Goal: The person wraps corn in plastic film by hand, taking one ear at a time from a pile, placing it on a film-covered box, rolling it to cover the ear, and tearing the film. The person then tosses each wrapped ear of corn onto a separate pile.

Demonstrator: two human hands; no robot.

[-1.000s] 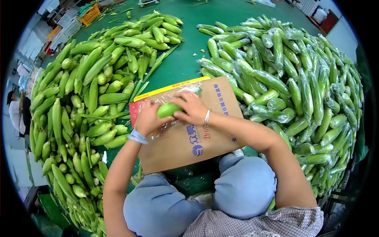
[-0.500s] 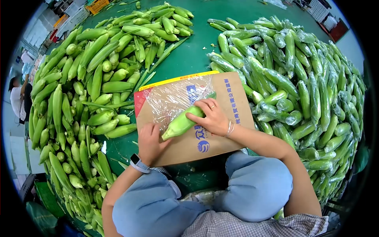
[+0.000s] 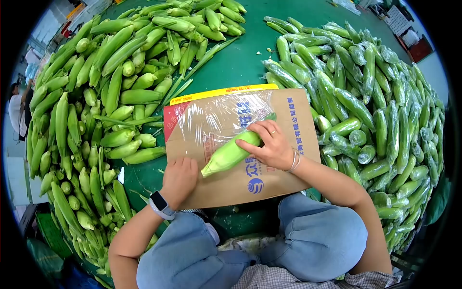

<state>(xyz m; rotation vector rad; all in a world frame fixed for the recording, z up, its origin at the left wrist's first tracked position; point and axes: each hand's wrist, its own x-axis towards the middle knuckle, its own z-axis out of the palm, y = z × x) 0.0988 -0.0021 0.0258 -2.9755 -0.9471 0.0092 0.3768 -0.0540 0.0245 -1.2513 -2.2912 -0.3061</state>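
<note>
My right hand (image 3: 276, 147) grips a green ear of corn (image 3: 226, 158) in its husk, fingers over its upper right end. The ear lies slanted on clear plastic film (image 3: 207, 123), its pale pointed end toward the lower left. Under both is a flat brown cardboard sheet (image 3: 298, 176) with blue print, resting across my lap. My left hand (image 3: 179, 179) is at the sheet's left side, apart from the ear. Its fingers are curled and pressed together; whether they pinch film or anything else is hidden.
Unwrapped corn (image 3: 115, 91) is heaped on the left, and film-wrapped corn (image 3: 356, 101) on the right. A yellow strip (image 3: 221, 92) runs along the cardboard's far edge. Beneath is a green surface (image 3: 240, 58). A person (image 3: 18, 111) is at the far left.
My left hand has moved away from the ear's pointed end, left and slightly down, and its fingers have curled in. The right hand still grips the ear. The view has shifted slightly.
</note>
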